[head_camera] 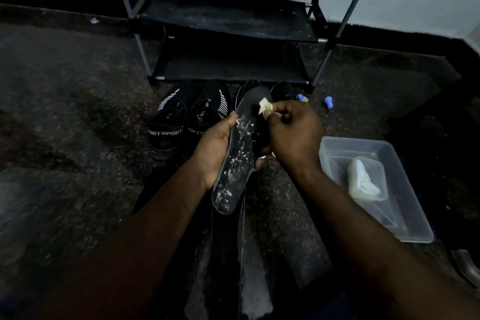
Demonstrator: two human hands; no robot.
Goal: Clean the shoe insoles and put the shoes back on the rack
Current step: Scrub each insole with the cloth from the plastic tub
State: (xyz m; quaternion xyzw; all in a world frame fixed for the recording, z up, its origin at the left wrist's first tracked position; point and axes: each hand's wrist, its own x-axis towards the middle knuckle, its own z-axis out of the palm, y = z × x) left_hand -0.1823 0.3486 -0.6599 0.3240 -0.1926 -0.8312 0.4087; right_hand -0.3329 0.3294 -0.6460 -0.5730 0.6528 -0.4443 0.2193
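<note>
My left hand (214,148) grips a black insole (240,148) from underneath, its face speckled with white powder or foam. Over the insole's upper half, my right hand (293,132) pinches a small pale scrap of cloth or tissue (265,106). A pair of black sport shoes (189,117) with white stripes stands on the floor in front of the black shoe rack (228,21), whose two visible shelves are bare. Two more dark shoes (283,91) sit behind my hands, mostly hidden. Another insole (249,267) lies on the floor below my hands.
A clear plastic tub (405,215) at my right holds a pale lump, perhaps a wet cloth or bag (366,182). Small blue objects (328,101) lie by the rack's right foot. The dark speckled floor runs to a white wall.
</note>
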